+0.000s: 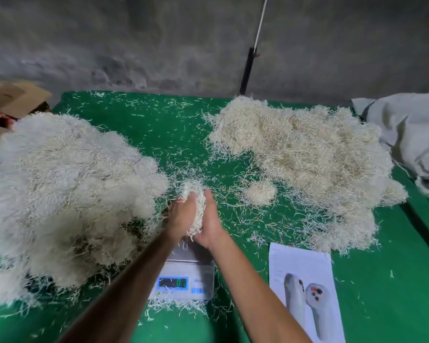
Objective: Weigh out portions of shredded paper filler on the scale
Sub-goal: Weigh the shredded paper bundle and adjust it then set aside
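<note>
A wad of shredded paper filler (196,206) is squeezed between my left hand (181,216) and my right hand (212,221), palms facing each other, just above the far edge of the scale. The small digital scale (186,276) has a bare steel platform and a lit blue display; its reading is too blurred to tell. A big pale heap of filler (60,189) lies to the left. A second, more yellowish heap (307,154) lies to the right, with a small separate clump (261,191) in front of it.
A green cloth (159,125) strewn with loose shreds covers the table. A printed sheet showing two controllers (305,290) lies right of the scale. A white sack (411,129) sits at the far right, cardboard boxes (8,100) at the far left, a grey wall behind.
</note>
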### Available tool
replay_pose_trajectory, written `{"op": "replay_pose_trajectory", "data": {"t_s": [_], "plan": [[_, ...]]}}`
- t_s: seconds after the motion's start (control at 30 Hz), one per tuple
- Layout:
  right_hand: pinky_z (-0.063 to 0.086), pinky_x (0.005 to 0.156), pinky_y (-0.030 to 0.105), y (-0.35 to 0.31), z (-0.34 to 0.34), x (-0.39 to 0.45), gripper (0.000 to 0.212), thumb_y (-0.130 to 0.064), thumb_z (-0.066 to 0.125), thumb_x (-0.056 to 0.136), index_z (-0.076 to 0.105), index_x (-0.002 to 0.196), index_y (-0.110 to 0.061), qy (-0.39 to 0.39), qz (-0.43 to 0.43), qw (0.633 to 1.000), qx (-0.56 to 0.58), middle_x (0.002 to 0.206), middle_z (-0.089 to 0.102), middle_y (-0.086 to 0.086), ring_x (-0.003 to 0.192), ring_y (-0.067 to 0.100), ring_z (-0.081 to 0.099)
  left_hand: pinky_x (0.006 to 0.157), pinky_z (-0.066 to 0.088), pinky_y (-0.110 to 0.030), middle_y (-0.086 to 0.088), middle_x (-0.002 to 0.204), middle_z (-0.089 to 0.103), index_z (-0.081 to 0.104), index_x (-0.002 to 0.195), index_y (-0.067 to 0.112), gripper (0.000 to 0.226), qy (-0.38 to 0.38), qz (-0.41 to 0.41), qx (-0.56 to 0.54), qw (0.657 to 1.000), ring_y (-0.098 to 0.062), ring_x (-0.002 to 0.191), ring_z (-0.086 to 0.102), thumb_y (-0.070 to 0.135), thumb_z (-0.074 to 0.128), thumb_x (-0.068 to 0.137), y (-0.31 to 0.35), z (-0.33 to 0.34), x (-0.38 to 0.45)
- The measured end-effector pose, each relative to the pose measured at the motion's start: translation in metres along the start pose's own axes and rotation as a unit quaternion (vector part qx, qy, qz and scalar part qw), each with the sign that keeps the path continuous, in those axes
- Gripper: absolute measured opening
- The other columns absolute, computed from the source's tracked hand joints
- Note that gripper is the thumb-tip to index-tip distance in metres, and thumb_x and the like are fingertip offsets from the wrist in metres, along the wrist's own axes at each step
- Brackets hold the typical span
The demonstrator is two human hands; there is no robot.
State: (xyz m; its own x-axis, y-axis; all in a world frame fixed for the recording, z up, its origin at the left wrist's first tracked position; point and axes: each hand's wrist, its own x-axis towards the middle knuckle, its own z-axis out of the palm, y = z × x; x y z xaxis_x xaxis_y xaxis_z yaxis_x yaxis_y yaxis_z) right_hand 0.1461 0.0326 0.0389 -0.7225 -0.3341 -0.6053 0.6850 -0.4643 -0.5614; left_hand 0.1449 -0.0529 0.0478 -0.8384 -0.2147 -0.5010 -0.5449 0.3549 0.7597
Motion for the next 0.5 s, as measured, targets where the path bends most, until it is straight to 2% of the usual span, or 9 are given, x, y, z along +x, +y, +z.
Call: {"op": "replay_pose_trajectory", "data": {"t_s": [0.03, 0.1, 0.2, 0.27, 0.33, 0.4, 0.43, 0.47, 0.5], "plan": [[0.031, 0.120, 0.055, 0.003, 0.002, -0.001, 0.093, -0.082, 0.052, 0.085, 0.048, 0.151, -0.017, 0.043, -0.015, 0.999, -0.023, 0.150, 0.054, 0.012, 0.141, 0.033, 0.047, 0.122, 0.021, -0.055, -0.017, 0.164, 0.019, 0.031, 0.155, 0.010, 0.096, 0.013, -0.009, 0.035, 0.999, -0.037, 0.149, 0.025, 0.079, 0.017, 0.089, -0.006, 0.003, -0.001], [0.028, 0.120, 0.058, 0.012, 0.001, 0.004, 0.103, -0.076, 0.067, 0.079, 0.036, 0.158, -0.018, 0.103, -0.049, 0.992, -0.053, 0.160, 0.041, 0.009, 0.144, 0.031, 0.041, 0.120, 0.027, -0.053, -0.016, 0.163, 0.023, 0.027, 0.156, 0.009, 0.101, 0.039, 0.026, 0.052, 0.998, -0.035, 0.148, 0.030, 0.082, 0.023, 0.086, -0.013, 0.002, -0.002], [0.031, 0.120, 0.053, 0.019, -0.007, 0.016, 0.104, -0.063, 0.071, 0.087, 0.022, 0.161, -0.008, 0.177, -0.128, 0.967, -0.130, 0.164, 0.032, 0.013, 0.148, 0.035, 0.035, 0.095, 0.051, -0.033, -0.006, 0.137, 0.060, 0.044, 0.148, 0.017, 0.082, 0.022, 0.046, -0.087, 0.995, -0.028, 0.124, 0.057, 0.066, 0.061, 0.085, -0.026, -0.020, -0.003], [0.030, 0.122, 0.048, 0.011, -0.015, 0.019, 0.094, -0.052, 0.068, 0.094, 0.023, 0.159, -0.001, 0.230, -0.181, 0.940, -0.175, 0.156, 0.042, 0.016, 0.143, 0.033, 0.041, 0.074, 0.060, -0.033, -0.003, 0.106, 0.074, 0.070, 0.118, 0.023, 0.055, -0.009, 0.026, -0.211, 0.977, -0.026, 0.104, 0.069, 0.058, 0.077, 0.077, -0.033, -0.040, -0.002], [0.032, 0.122, 0.049, -0.004, -0.024, 0.016, 0.088, -0.045, 0.066, 0.097, 0.023, 0.159, 0.001, 0.262, -0.207, 0.925, -0.178, 0.129, 0.051, 0.012, 0.126, 0.024, 0.048, 0.068, 0.062, -0.041, -0.009, 0.110, 0.075, 0.072, 0.109, 0.015, 0.049, 0.014, -0.003, -0.290, 0.957, -0.026, 0.093, 0.074, 0.054, 0.079, 0.079, -0.045, -0.059, -0.002], [0.033, 0.118, 0.045, -0.012, -0.026, 0.007, 0.080, -0.048, 0.065, 0.096, 0.035, 0.153, -0.001, 0.235, -0.223, 0.929, -0.180, 0.116, 0.049, 0.007, 0.118, 0.021, 0.045, 0.073, 0.061, -0.054, -0.015, 0.123, 0.067, 0.063, 0.123, 0.013, 0.065, -0.014, -0.064, -0.345, 0.936, -0.032, 0.102, 0.070, 0.061, 0.075, 0.080, -0.053, -0.069, -0.007], [0.036, 0.108, 0.042, -0.009, -0.019, 0.000, 0.068, -0.056, 0.064, 0.091, 0.049, 0.138, -0.009, 0.196, -0.231, 0.930, -0.206, 0.104, 0.046, 0.006, 0.111, 0.019, 0.045, 0.078, 0.057, -0.064, -0.017, 0.127, 0.062, 0.059, 0.127, 0.016, 0.071, -0.076, -0.110, -0.395, 0.909, -0.039, 0.111, 0.064, 0.065, 0.074, 0.078, -0.052, -0.068, -0.010], [0.040, 0.095, 0.042, -0.003, -0.010, -0.008, 0.054, -0.064, 0.061, 0.087, 0.055, 0.117, -0.019, 0.150, -0.234, 0.927, -0.250, 0.097, 0.045, 0.001, 0.100, 0.017, 0.044, 0.081, 0.052, -0.071, -0.019, 0.130, 0.059, 0.056, 0.130, 0.018, 0.073, -0.159, -0.133, -0.453, 0.867, -0.046, 0.118, 0.059, 0.066, 0.074, 0.078, -0.050, -0.064, -0.015], [0.041, 0.085, 0.040, 0.008, 0.000, -0.014, 0.048, -0.068, 0.057, 0.086, 0.056, 0.101, -0.023, 0.114, -0.242, 0.913, -0.307, 0.086, 0.048, -0.002, 0.087, 0.016, 0.045, 0.085, 0.050, -0.071, -0.019, 0.131, 0.060, 0.053, 0.133, 0.018, 0.070, -0.209, -0.123, -0.469, 0.849, -0.047, 0.122, 0.056, 0.061, 0.072, 0.081, -0.047, -0.059, -0.023]]}}
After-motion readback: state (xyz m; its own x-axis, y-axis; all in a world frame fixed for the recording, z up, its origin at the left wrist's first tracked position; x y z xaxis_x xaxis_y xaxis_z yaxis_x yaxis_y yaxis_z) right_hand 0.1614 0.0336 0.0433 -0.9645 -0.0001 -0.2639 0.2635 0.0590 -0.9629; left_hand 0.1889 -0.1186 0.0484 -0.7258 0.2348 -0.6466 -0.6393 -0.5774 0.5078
